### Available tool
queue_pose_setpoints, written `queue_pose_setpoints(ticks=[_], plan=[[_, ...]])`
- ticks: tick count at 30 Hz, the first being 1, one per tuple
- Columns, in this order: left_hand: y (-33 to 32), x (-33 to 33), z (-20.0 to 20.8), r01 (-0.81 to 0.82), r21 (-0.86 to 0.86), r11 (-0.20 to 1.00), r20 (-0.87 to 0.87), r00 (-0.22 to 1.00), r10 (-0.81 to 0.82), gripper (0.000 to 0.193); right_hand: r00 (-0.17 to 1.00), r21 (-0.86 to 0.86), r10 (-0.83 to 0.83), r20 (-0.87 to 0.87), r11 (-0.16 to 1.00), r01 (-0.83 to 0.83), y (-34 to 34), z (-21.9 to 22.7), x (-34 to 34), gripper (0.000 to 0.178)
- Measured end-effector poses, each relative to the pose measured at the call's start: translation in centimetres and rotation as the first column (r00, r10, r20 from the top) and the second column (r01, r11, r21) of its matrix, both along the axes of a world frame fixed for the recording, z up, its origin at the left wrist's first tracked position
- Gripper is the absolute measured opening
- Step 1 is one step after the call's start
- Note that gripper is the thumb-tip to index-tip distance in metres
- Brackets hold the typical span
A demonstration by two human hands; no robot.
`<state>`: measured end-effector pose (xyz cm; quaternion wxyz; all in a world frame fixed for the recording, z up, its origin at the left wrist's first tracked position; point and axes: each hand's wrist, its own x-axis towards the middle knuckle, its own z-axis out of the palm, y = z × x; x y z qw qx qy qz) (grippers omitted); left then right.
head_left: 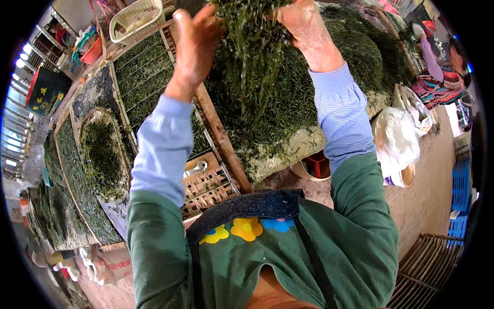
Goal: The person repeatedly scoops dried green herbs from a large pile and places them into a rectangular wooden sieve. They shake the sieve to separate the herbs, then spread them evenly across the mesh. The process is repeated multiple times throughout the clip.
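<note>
A loose clump of wet, dark green seaweed (252, 46) hangs in strands between my two hands at the top of the view. My left hand (198, 49) holds the clump's left side, its thumb raised apart and its fingers partly blurred. On the right side, my right hand (306, 31) is closed on the clump, its fingertips hidden in the strands. Below the hands spreads a large heap of the same seaweed (350, 51), on a surface with a pale, crusted front edge (288, 149).
Left of the heap, a wooden-edged slatted frame (218, 134) holds seaweed, with woven bamboo (206, 193) at its near end. A cream plastic basket (135, 23) stands far left. White bags (393, 139) and a bucket (309, 170) stand right. Another person (437, 72) is at far right.
</note>
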<state>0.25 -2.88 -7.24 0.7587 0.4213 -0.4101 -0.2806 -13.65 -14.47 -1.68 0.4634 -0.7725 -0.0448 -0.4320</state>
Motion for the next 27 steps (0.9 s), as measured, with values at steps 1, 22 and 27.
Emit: queue_pose_setpoints(ticks=[1, 22, 27], plan=[[-1.3, 0.8, -0.2, 0.225, 0.033, 0.974, -0.133, 0.967, -0.218, 0.096, 0.992, 0.221, 0.115, 0.061, 0.967, -0.125, -0.7, -0.6, 0.6, 0.019], [-1.9, -3.4, -5.6, 0.566, 0.222, 0.794, -0.337, 0.809, -0.482, 0.037, 0.211, -0.301, -0.520, -0.828, 0.728, 0.616, -0.5, -36.4, -11.3, 0.066], [-1.9, -2.1, -4.2, 0.389, 0.232, 0.891, -0.229, 0.913, -0.339, 0.037, 0.763, 0.172, -0.587, -0.271, 0.750, 0.639, 2.5, -21.0, -6.8, 0.023]])
